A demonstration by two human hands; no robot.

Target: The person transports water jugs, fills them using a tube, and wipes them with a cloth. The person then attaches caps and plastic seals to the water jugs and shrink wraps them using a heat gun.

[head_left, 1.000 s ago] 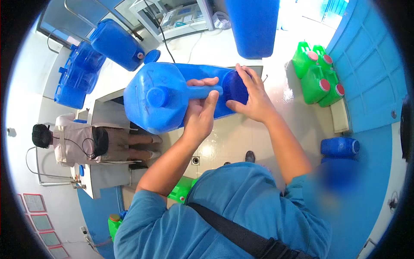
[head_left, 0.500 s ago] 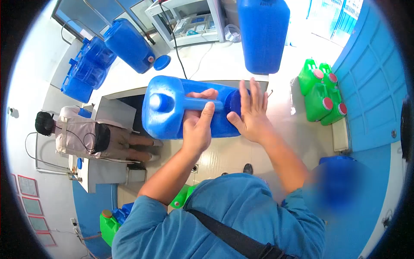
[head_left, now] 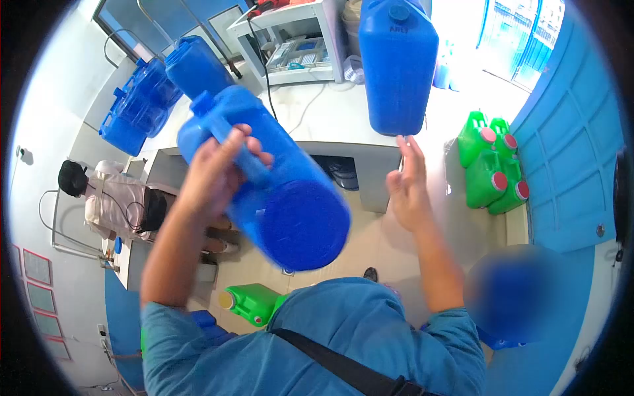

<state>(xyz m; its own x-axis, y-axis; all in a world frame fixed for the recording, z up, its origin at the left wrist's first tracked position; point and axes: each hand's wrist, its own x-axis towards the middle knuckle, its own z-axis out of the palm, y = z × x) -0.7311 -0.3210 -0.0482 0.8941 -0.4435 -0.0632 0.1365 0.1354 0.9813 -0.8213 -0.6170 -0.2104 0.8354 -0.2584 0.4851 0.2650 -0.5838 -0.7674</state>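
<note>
My left hand (head_left: 214,171) is wrapped round the handle of a blue plastic water jug (head_left: 287,152), held in the air before me. The jug is tilted, its wide round dark-blue cap (head_left: 304,228) turned toward me at the lower right. A small blue cap (head_left: 202,103) tops its far upper-left corner. To the right of the jug, my right hand (head_left: 411,188) is raised and apart from it, fingers stretched out with nothing in them. A tall blue container (head_left: 399,72) stands on the white counter (head_left: 317,112) beyond that hand.
More blue containers (head_left: 198,66) line the counter at left, below a white shelf (head_left: 290,49). Another person (head_left: 115,198) bends at the left counter. Green jugs (head_left: 485,175) with pink caps stand at right; a green jug (head_left: 254,302) lies near my left side.
The jug has swung left and tilted, its wide cap now facing me. My right hand has come off that cap and moved slightly right, and my left hand has carried the jug leftward.
</note>
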